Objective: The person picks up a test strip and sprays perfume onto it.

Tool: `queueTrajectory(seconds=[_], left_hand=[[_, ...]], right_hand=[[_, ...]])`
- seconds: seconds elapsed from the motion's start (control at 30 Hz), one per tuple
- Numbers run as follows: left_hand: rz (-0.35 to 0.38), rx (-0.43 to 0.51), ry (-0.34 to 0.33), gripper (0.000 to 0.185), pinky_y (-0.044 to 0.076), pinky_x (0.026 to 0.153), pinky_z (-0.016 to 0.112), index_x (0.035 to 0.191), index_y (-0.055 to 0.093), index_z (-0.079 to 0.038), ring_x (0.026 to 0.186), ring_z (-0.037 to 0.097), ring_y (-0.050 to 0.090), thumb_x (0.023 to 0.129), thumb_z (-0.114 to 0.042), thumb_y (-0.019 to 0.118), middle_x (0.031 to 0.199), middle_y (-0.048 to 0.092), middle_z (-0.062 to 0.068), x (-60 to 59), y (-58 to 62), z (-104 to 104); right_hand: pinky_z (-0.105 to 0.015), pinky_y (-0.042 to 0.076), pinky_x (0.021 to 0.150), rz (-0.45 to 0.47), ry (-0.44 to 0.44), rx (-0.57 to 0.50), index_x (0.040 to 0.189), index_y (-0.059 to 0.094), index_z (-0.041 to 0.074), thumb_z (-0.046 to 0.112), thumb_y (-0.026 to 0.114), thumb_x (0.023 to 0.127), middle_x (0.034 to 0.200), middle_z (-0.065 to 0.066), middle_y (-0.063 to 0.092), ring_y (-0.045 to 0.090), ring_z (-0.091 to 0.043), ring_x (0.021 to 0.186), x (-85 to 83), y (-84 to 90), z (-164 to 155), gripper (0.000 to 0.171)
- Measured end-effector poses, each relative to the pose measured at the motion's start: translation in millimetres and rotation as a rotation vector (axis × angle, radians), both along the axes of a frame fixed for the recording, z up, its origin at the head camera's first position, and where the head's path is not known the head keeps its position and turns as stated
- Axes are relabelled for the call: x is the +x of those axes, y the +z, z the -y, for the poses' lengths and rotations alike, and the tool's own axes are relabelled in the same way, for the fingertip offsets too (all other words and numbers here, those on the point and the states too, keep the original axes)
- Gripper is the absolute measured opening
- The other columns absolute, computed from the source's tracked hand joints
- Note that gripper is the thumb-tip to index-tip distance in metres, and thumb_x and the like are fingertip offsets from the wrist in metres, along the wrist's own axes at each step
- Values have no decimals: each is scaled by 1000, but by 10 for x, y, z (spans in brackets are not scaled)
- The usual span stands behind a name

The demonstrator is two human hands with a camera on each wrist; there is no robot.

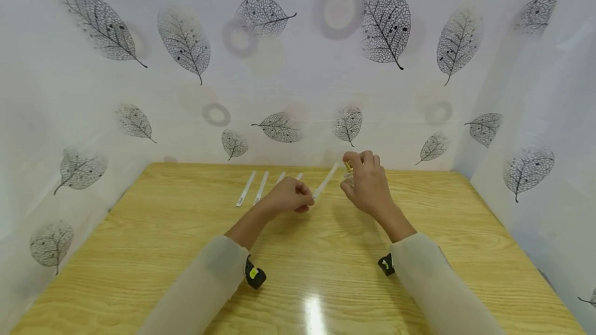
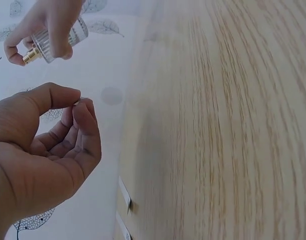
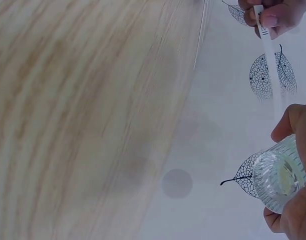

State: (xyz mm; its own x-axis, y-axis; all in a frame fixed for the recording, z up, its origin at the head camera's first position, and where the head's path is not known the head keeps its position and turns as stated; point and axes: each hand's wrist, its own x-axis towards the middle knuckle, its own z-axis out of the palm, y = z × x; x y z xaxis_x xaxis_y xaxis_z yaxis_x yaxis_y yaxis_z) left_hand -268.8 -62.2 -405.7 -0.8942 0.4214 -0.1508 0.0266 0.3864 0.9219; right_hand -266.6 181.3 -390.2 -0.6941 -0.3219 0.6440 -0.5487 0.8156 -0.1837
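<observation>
My left hand (image 1: 289, 195) pinches the lower end of a white paper test strip (image 1: 327, 180) between thumb and fingers. The strip slants up and right toward the other hand; small dark print marks its held end in the right wrist view. My right hand (image 1: 370, 185) grips a ribbed clear glass perfume bottle (image 3: 275, 175), a finger at its gold spray top (image 2: 31, 56). In the left wrist view the bottle is tilted, its spray top toward the lower left. The fingers cover much of the bottle in the head view.
Several more white test strips (image 1: 246, 188) lie in a row on the wooden table (image 1: 298, 268), some partly hidden behind my left hand. Behind the table's far edge hangs a white curtain (image 1: 298, 81) with a leaf print, which also runs along both sides.
</observation>
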Motion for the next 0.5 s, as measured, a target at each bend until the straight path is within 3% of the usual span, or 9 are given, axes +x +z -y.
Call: queueTrajectory(seconds=[0.33, 0.5], left_hand=[[31, 96, 12, 11, 61, 81, 34, 95, 69, 0, 89, 24, 71, 97, -11, 70, 100, 68, 12, 97, 29, -14], [44, 124, 29, 11, 61, 83, 35, 97, 68, 0, 99, 33, 71, 98, -11, 70, 104, 69, 13, 138, 51, -1]], right_hand=[[-42, 33, 59, -21, 9, 13, 124, 47, 14, 6, 73, 83, 102, -20, 45, 39, -34, 80, -49, -19, -25, 49], [-42, 33, 59, -24, -7, 32, 124, 47, 15, 7, 73, 83, 102, -19, 46, 39, -34, 80, -98, -54, -42, 49]])
